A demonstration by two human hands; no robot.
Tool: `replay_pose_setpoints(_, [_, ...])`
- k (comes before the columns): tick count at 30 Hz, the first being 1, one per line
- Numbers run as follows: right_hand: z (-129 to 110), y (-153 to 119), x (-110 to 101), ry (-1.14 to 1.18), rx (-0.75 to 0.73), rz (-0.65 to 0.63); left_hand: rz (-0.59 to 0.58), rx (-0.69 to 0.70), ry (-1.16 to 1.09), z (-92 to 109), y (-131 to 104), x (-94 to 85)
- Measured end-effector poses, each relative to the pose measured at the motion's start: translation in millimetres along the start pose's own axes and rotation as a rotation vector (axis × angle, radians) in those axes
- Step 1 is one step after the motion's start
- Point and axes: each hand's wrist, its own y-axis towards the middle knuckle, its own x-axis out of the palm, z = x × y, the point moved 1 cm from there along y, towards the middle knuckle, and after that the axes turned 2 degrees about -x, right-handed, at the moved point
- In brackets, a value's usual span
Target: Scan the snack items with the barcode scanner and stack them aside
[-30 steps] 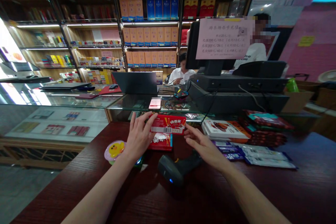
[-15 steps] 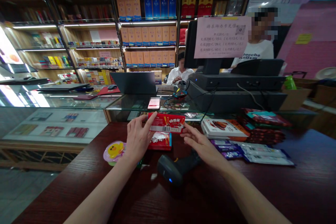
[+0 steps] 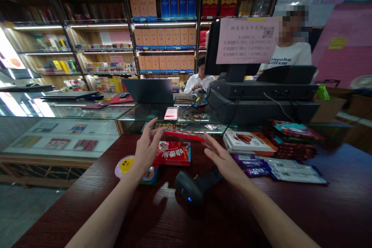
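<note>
A thin red packet, seen nearly edge-on, is held up between both hands. My left hand grips its left end between thumb and fingers. At its right end, the fingertips of my right hand touch the edge. Below it a red snack box with white lettering lies on the dark wooden counter. A black barcode scanner with a blue light rests nearer to me. Beside my left wrist are a yellow duck item and a blue-green packet, partly covered.
On the right lie a white-and-orange box, purple packets, a silvery pack and dark red bags. Behind are a phone, a laptop and a monitor. Two people are beyond the counter.
The red packet has tilted from showing its barcode face to nearly edge-on. My left hand has shifted slightly left, uncovering more of the red box and the blue-green packet.
</note>
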Motion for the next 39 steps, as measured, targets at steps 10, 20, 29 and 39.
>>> replay_pose_setpoints(10, [-8.7, -8.4, 30.7, -0.096, 0.014, -0.120, -0.129, -0.089, -0.162, -18.1, 5.1, -1.3])
replay_pose_setpoints(20, [4.8, -4.1, 36.8, -0.467, -0.171, -0.215, -0.075, 0.343, 0.392, -24.7, -9.8, 23.3])
replay_pose_setpoints(29, [7.7, -3.5, 38.1, -0.698, -0.311, -0.129, -0.055, 0.389, 0.711, -6.8, -12.9, 15.9])
replay_pose_setpoints(39, [9.9, -5.1, 36.2, -0.793, -0.452, -0.104, -0.457, 0.124, 0.817, 19.2, 0.9, -42.2])
